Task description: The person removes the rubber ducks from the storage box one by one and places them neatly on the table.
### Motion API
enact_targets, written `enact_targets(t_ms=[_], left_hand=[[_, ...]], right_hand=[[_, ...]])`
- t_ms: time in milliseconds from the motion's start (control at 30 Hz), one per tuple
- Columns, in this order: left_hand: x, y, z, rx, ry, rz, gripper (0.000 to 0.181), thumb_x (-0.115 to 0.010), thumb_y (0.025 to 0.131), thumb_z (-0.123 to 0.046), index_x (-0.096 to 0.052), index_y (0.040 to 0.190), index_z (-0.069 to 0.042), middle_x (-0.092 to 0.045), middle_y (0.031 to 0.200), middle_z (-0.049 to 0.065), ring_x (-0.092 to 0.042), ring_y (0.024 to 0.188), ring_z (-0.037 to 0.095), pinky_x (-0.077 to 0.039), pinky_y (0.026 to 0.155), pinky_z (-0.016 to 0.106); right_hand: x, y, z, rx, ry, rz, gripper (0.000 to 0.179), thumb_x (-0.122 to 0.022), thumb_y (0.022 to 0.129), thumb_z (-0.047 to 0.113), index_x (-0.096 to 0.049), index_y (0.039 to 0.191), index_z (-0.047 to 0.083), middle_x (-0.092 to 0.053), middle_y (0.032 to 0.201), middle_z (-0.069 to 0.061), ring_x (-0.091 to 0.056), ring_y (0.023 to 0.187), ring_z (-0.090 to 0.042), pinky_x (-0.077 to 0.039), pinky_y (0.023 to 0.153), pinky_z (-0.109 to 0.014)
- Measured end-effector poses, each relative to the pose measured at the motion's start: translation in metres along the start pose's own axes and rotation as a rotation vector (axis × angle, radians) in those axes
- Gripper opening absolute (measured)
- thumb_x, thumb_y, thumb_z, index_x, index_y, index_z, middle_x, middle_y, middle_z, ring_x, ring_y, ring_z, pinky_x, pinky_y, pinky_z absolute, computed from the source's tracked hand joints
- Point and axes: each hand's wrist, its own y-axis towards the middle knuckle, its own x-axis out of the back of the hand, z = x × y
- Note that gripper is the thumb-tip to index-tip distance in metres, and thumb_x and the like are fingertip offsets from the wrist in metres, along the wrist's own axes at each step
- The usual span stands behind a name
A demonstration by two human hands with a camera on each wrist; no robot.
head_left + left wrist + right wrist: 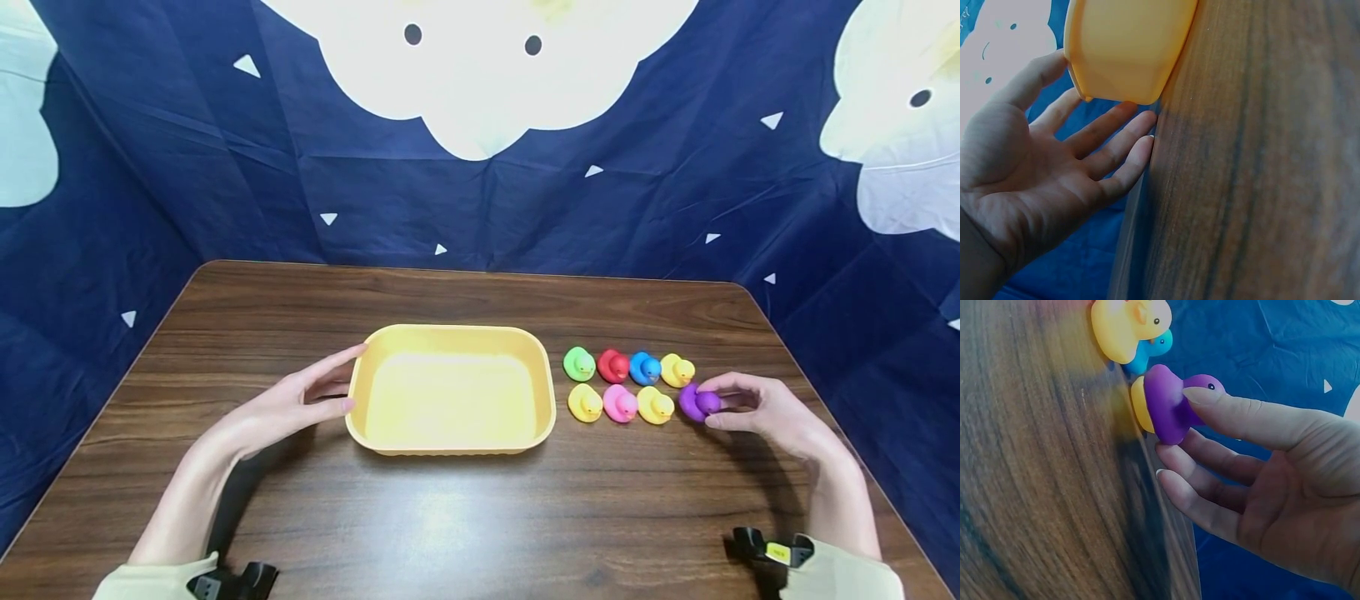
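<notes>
In the head view a yellow plastic tray [450,392] sits mid-table with nothing inside. My left hand [318,392] is at its left end, thumb and fingertips touching the rim; the left wrist view shows these fingers [1116,140] spread and loosely extended beside the tray's end wall [1119,78]. At the right end of the duck rows, my right hand [772,412] pinches a purple rubber duck [699,403] between thumb and fingers. In the right wrist view the thumb lies across the purple duck's side, and its head with a black eye shows.
Two rows of rubber ducks stand right of the tray: green [579,364], red [613,366], blue [645,368] and yellow [677,370] behind, with pink [620,403] between yellow ones in front. A dark blue cloth [480,208] with white clouds hangs behind the wooden table [450,525].
</notes>
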Motion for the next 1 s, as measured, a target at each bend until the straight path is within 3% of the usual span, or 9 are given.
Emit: enact_targets(t_ms=[367,567,1000], left_hand=[[0.000,-0.001,0.000,0.001,-0.006,0.003,0.072,-0.064,0.103,-0.025,-0.026,0.164,-0.027,-0.035,0.166,0.017,-0.042,0.147,0.044,-0.047,0.098,0.013],[0.000,0.000,0.001,-0.012,0.008,-0.001,0.072,-0.065,0.103,-0.025,-0.027,0.164,-0.027,-0.036,0.166,0.015,-0.043,0.147,0.043,-0.046,0.099,0.013],[0.000,0.000,0.000,0.000,0.006,0.004,0.072,-0.064,0.103,-0.026,-0.026,0.164,-0.027,-0.039,0.164,0.017,-0.044,0.146,0.043,-0.047,0.098,0.013]], right_hand=[[-0.006,0.005,-0.002,-0.052,0.034,0.030,0.037,-0.080,0.087,0.005,-0.066,0.120,-0.004,-0.069,0.105,0.023,-0.066,0.096,0.007,-0.057,0.075,-0.018],[-0.008,0.007,-0.004,-0.077,-0.004,0.035,0.039,-0.081,0.087,0.007,-0.066,0.121,-0.004,-0.068,0.106,0.019,-0.064,0.095,0.008,-0.057,0.075,-0.018],[-0.010,0.011,-0.002,-0.081,-0.062,0.029,0.040,-0.083,0.084,0.008,-0.068,0.120,-0.002,-0.071,0.109,-0.002,-0.061,0.093,0.005,-0.056,0.076,-0.019]])
